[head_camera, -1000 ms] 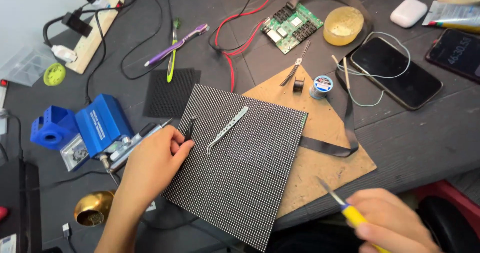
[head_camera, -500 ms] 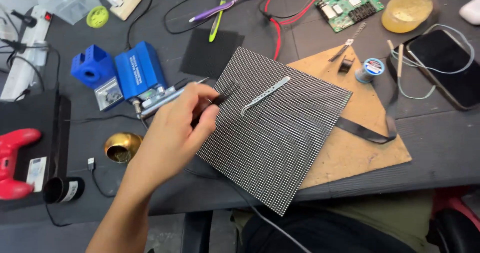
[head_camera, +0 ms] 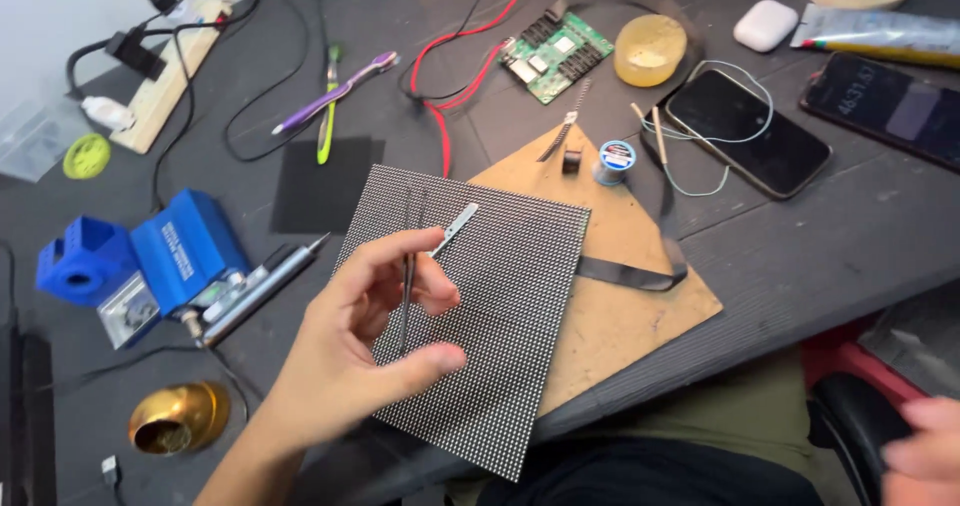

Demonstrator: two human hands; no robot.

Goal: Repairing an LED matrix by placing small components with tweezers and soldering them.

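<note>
My left hand [head_camera: 345,361] hovers over the near left part of a black dotted LED matrix panel [head_camera: 520,286] and pinches thin black tweezers [head_camera: 406,301] between thumb and fingers. A small silver metal strip [head_camera: 458,226] lies on the panel just beyond the fingertips. The panel rests partly on a brown board [head_camera: 630,306]. Only the edge of my right hand [head_camera: 925,451] shows at the bottom right corner, off the table, and its grip is out of frame.
Left of the panel are a blue soldering station [head_camera: 185,246], a soldering iron [head_camera: 265,281], a brass bowl [head_camera: 178,418] and a black pad [head_camera: 322,184]. Beyond it lie a solder spool [head_camera: 614,158], a green circuit board [head_camera: 556,54], red wires [head_camera: 445,96] and two phones [head_camera: 748,131].
The view has swung back to the right. My left hand has lifted the tweezers and turned them upright over the panel. My right hand, out of view half a second ago, shows again at the corner.
</note>
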